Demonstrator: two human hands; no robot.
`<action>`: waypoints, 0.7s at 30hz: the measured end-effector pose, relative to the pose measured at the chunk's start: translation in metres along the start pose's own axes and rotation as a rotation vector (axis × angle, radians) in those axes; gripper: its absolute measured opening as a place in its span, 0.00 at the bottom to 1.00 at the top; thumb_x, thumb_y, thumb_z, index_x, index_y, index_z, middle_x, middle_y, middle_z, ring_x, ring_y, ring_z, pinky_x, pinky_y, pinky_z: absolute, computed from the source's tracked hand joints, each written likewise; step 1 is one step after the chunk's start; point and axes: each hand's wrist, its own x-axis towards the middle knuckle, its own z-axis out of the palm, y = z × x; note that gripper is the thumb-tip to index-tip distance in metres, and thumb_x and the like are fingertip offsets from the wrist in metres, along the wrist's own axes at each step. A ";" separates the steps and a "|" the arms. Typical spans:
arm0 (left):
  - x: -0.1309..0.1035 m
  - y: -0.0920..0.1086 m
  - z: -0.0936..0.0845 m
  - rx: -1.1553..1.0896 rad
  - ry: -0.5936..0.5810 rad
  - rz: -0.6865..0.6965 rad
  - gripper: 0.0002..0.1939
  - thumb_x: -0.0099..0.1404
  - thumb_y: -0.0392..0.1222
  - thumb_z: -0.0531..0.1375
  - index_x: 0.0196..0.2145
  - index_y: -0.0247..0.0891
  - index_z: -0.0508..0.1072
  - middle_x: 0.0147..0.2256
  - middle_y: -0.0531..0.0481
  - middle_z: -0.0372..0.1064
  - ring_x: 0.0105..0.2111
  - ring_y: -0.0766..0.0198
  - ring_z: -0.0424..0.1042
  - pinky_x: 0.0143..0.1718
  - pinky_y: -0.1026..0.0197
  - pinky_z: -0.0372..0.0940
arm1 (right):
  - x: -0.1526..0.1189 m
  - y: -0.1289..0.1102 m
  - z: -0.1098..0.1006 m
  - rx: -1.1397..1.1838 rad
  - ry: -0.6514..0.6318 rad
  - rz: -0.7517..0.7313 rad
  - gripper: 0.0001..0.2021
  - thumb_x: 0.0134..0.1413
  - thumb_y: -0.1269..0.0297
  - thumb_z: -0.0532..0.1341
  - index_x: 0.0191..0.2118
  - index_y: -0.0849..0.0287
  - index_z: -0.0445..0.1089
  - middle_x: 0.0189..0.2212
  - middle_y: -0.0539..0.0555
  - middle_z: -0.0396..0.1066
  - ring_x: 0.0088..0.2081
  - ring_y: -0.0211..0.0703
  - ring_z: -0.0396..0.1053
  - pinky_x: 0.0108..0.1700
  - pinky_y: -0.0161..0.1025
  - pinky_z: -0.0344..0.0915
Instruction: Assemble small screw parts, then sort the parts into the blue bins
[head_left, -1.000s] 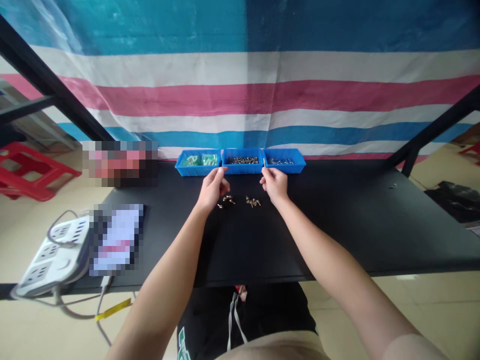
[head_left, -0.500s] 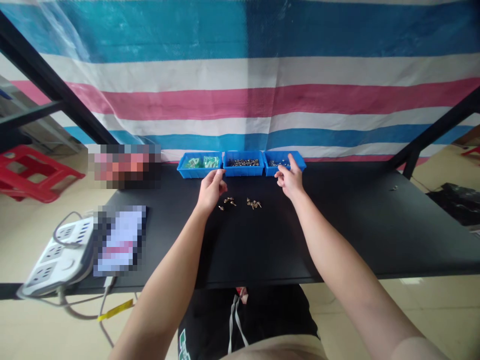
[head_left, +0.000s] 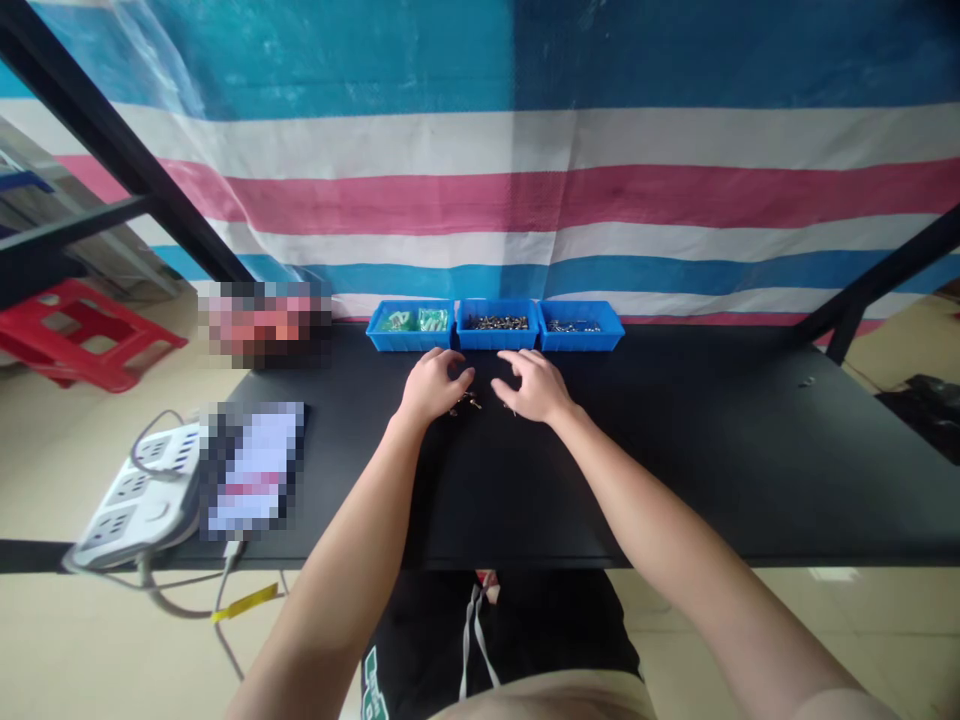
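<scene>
My left hand (head_left: 436, 386) is over the black table (head_left: 675, 460), thumb and fingers apart, beside several small metal pieces (head_left: 474, 402). Facing it, my right hand (head_left: 534, 386) has its fingers curved and spread and covers most of a second small group of metal pieces (head_left: 513, 410). Behind the hands stand three blue bins in a row: the left bin (head_left: 409, 342) with small green and white packets, the middle bin (head_left: 498, 340) with brownish metal pieces, the right bin (head_left: 582, 342) with silvery metal pieces.
At the table's left lie a white power strip (head_left: 139, 490) with cables and a pixelated flat object (head_left: 255, 470). Another blurred object (head_left: 262, 325) is at the back left. A small metal piece (head_left: 806, 381) lies far right. Black frame posts rise at both sides.
My right hand has moved left and toward me, away from the right bin, to the second group of pieces. My left hand's fingers have spread. The view has shifted slightly.
</scene>
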 end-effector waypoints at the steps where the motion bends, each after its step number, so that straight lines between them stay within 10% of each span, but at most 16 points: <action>1: 0.000 0.000 0.000 0.011 -0.010 -0.003 0.16 0.61 0.49 0.58 0.39 0.37 0.76 0.36 0.46 0.71 0.35 0.57 0.71 0.41 0.56 0.65 | -0.002 -0.005 0.001 -0.038 -0.054 -0.066 0.26 0.53 0.53 0.60 0.55 0.61 0.69 0.40 0.58 0.73 0.45 0.50 0.69 0.49 0.44 0.66; 7: 0.001 -0.002 0.002 0.009 -0.026 -0.016 0.13 0.61 0.46 0.57 0.37 0.37 0.77 0.34 0.46 0.72 0.34 0.58 0.71 0.41 0.57 0.65 | -0.004 -0.010 0.007 -0.143 -0.253 -0.163 0.21 0.58 0.53 0.59 0.53 0.60 0.72 0.44 0.59 0.72 0.47 0.50 0.68 0.50 0.44 0.65; 21: 0.002 -0.004 0.005 -0.024 -0.036 0.005 0.11 0.60 0.44 0.58 0.36 0.37 0.77 0.33 0.46 0.73 0.34 0.57 0.71 0.40 0.57 0.65 | -0.004 -0.012 0.002 -0.172 -0.232 -0.129 0.13 0.62 0.57 0.56 0.45 0.57 0.72 0.43 0.56 0.72 0.46 0.44 0.69 0.44 0.38 0.63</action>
